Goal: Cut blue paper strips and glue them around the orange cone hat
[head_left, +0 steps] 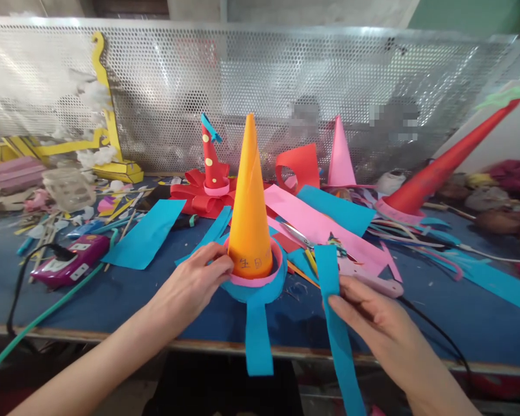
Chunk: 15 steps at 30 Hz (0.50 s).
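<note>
An orange cone hat (251, 202) with dark handwriting near its base stands upright in front of me. A pink band (253, 282) rings its foot, and blue strips (260, 335) lie around and under it, one hanging over the table edge. My left hand (208, 266) is closed in a pinch on the band's left side. To the right of the hat, my right hand (370, 315) grips a long blue strip (328, 277) between thumb and fingers. The strip hangs down past the bottom of the view. Behind that hand lies a pink glue gun (372, 279), partly hidden.
A purple power strip (71, 263) with cords sits left. Behind are scissors (297, 234), a spotted red hat (212, 162), a pink cone (341, 156) and a leaning red hat (450, 164). Blue sheets (145, 234), scraps and a yellow frame (108, 115) stand before a perforated metal screen (251, 69).
</note>
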Tool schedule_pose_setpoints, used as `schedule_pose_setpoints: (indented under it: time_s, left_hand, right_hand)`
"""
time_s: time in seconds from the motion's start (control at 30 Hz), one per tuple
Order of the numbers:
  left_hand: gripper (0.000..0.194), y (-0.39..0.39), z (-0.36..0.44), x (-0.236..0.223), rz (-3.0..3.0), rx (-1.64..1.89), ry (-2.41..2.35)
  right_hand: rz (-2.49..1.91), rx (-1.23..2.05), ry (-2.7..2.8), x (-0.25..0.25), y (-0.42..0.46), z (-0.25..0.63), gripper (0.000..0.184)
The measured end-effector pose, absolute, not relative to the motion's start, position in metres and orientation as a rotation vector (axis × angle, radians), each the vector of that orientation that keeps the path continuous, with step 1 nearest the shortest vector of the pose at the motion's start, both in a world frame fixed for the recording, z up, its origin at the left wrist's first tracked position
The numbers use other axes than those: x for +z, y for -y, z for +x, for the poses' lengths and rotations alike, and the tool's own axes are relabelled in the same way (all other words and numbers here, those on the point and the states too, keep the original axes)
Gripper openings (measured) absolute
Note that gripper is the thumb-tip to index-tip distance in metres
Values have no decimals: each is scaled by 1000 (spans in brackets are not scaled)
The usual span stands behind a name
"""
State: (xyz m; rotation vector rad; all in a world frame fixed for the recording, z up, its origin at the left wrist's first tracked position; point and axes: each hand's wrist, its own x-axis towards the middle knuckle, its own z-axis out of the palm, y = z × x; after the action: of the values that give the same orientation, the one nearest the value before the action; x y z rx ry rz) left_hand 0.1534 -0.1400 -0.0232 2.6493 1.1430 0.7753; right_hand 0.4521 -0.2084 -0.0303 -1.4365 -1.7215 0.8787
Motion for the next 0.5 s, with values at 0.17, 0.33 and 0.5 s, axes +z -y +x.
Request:
schedule_pose_setpoints:
  time_s: [0.17,0.33,0.5]
  left_hand:
    - [14,139,145,-22,2655,701,-1115]
    - [12,128,135,-24,2634,599,-1039]
    - [11,127,134,-23,2621,532,-1024]
  right_hand:
    - [-1560,697,1732,-40,214,449,46]
    - [-1543,960,1728,-44,231,432,51]
    - [-1601,1313,1589,-40,239,421,49]
